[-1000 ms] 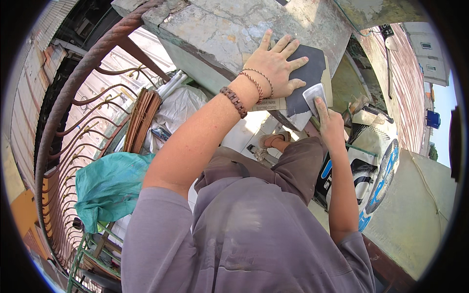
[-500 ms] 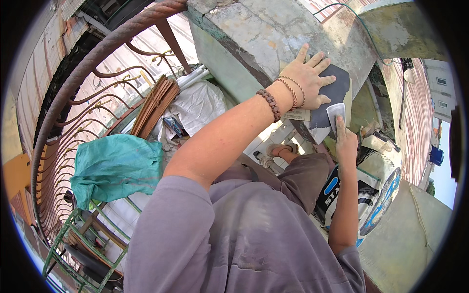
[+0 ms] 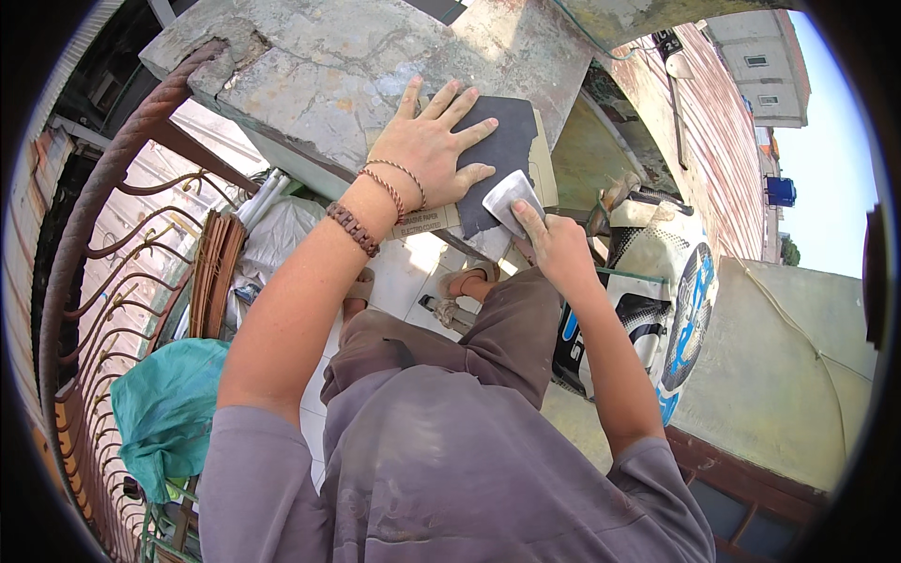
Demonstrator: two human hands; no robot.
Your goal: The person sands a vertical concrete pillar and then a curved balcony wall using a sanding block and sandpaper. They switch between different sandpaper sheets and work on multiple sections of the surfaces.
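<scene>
A dark sheet of sandpaper (image 3: 503, 141) lies on a weathered concrete ledge (image 3: 328, 75), over tan sheets (image 3: 542, 164) that stick out at its edges. My left hand (image 3: 427, 155) presses flat on its left part with the fingers spread. In my right hand (image 3: 558, 246) is a pale flat piece with rounded corners (image 3: 511, 199), like a small blade or plate; its exact kind I cannot make out. The index finger lies along its face. This piece is tilted over the sheet's near right corner, where the sheet has a ragged edge.
A curved rusty railing (image 3: 131, 141) runs along the left. Beside it are a bundle of brown strips (image 3: 216, 272), a white plastic sheet (image 3: 282, 239) and a teal cloth (image 3: 169, 408). A white, black and blue bag (image 3: 648, 281) stands right of my forearm. Below are white floor tiles (image 3: 399, 272).
The whole view has swung, so the ledge and hands appear farther left. My left hand stays spread on the sandpaper. The pale piece in my right hand has tilted from near upright to slanting.
</scene>
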